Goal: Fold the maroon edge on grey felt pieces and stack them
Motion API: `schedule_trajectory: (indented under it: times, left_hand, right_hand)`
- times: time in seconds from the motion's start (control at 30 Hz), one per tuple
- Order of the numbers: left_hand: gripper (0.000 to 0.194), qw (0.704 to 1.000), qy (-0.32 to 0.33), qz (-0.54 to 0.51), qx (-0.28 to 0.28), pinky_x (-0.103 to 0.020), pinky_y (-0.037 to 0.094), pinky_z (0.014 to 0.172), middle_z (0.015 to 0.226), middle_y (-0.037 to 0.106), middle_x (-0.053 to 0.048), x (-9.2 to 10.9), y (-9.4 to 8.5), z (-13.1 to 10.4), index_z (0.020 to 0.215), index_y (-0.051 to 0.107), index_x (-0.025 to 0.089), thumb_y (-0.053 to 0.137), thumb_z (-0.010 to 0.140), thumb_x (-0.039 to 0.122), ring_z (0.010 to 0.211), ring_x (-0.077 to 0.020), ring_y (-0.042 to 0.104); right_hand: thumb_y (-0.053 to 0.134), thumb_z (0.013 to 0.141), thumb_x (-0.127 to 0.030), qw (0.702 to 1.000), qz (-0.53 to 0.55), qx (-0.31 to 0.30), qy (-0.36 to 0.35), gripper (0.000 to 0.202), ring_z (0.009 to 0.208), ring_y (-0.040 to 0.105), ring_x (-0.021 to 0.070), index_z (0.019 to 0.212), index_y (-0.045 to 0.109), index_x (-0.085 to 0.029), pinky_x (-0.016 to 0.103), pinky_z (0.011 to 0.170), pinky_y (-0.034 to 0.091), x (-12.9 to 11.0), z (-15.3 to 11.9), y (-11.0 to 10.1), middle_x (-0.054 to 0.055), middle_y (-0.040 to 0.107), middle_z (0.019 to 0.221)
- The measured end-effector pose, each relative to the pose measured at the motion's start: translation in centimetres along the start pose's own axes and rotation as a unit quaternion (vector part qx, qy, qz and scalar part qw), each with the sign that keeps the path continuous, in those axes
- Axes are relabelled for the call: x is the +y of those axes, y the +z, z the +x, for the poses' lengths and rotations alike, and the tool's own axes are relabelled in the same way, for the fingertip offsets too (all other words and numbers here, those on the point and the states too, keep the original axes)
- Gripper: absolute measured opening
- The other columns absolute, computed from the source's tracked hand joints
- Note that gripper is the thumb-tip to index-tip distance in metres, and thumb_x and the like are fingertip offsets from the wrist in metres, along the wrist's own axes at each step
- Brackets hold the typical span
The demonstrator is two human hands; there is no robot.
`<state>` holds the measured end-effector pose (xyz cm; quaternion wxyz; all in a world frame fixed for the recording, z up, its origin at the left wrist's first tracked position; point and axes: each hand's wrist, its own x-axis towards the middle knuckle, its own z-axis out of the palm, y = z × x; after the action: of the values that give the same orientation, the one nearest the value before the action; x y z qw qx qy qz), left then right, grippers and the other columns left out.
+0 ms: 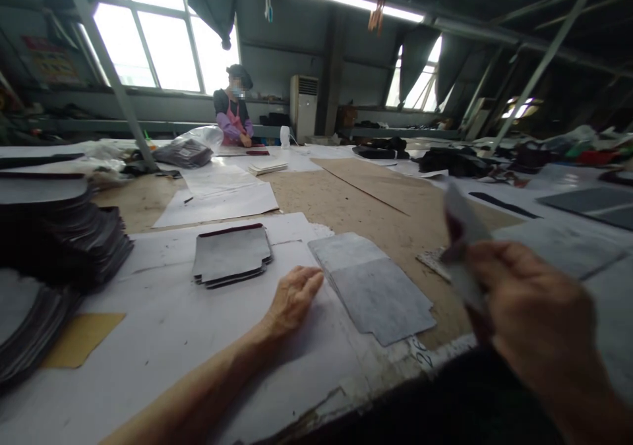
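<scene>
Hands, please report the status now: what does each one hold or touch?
Left hand flat on white paper, beside grey cut piece. Right hand raised, pinching a blurred grey piece. Small grey stack lies apart.

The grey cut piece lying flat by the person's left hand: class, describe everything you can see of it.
The grey cut piece is a thin, flat sheet, mottled grey, looking like leather or felt-backed material. Its outline is stepped: a narrower upper part widening to a broader lower part with clipped corners. A faint line crosses it where the two parts meet. It lies flat, partly on white paper and partly on the brown tabletop, near the table's edge. The left hand rests beside its left edge, fingertips about touching it.
</scene>
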<state>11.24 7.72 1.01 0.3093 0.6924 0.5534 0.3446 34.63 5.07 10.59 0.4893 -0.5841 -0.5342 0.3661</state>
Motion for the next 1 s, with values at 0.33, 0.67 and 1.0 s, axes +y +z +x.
schedule_trajectory:
  times: [0.33, 0.67, 1.0]
  left_hand:
    - [0.041, 0.964, -0.234, -0.063, -0.11, -0.023, 0.043, 0.054, 0.072, 0.067, -0.006, -3.1, -11.6, -6.3, 0.082, 0.068, 0.011, 0.062, 0.064, 0.047, 0.064, -0.0177, 0.06]
    - [0.021, 0.989, -0.118, 0.092, -0.007, -0.023, 0.041, 0.063, 0.074, 0.063, -0.001, -4.3, -11.2, -8.7, 0.076, 0.072, 0.018, 0.057, 0.061, 0.013, 0.071, -0.0156, 0.056]
    - [0.019, 0.992, 0.027, 0.125, 0.012, -0.025, 0.043, 0.069, 0.077, 0.056, -0.002, -6.0, -11.1, -9.9, 0.085, 0.071, 0.021, 0.06, 0.073, 0.011, 0.074, -0.0126, 0.053]
  right_hand:
    - [0.035, 0.078, -0.01, 0.861, -0.168, -0.097, -0.47, 0.021, 0.058, 0.04, 0.0198, 0.061, 0.043, -0.019, 0.033, 0.052, 0.026, 6.3, -12.9, 19.9, 0.006, 0.043, 0.057]
    - [0.049, 0.077, -0.01, 0.839, -0.126, -0.269, -0.457, 0.015, 0.072, 0.051, 0.019, 0.08, 0.062, -0.015, 0.03, 0.062, 0.043, 4.8, -8.6, 19.8, 0.004, 0.061, 0.073]
    - [0.069, 0.069, -0.01, 0.773, -0.295, -0.328, -0.456, 0.022, 0.081, 0.053, 0.0202, 0.09, 0.067, -0.015, 0.034, 0.073, 0.046, 4.8, -0.5, 18.7, 0.006, 0.063, 0.082]
